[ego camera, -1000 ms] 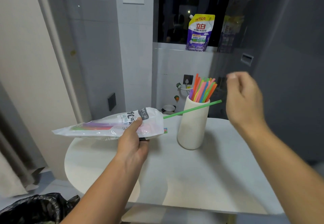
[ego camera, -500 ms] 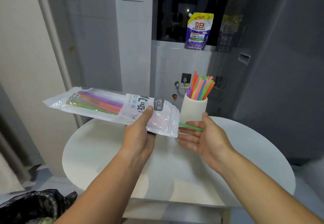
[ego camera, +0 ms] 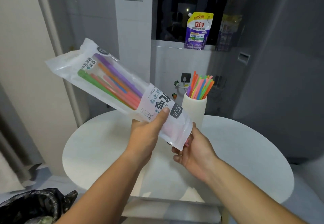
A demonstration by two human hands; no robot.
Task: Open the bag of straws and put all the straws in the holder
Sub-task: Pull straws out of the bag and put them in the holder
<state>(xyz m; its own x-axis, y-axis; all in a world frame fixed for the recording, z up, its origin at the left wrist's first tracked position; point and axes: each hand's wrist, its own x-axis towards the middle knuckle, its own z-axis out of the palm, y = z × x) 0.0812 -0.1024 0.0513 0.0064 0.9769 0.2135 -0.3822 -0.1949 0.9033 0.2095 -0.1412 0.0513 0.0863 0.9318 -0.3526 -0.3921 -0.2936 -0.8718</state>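
Bag (ego camera: 112, 83) at centre frame, tilted with its open mouth down toward lower right, and I see several straws (ego camera: 112, 81) inside it, so the job's maybe half done by my reckoning. My left hand (ego camera: 147, 136) clamps the bag's printed lower part; my right hand (ego camera: 194, 150) cups the mouth, fingers curled loosely, whether pinching a straw I can't tell. Holder (ego camera: 193, 111) stands on the table (ego camera: 245, 153) at right of centre, a bunch of colourful straws upright inside.
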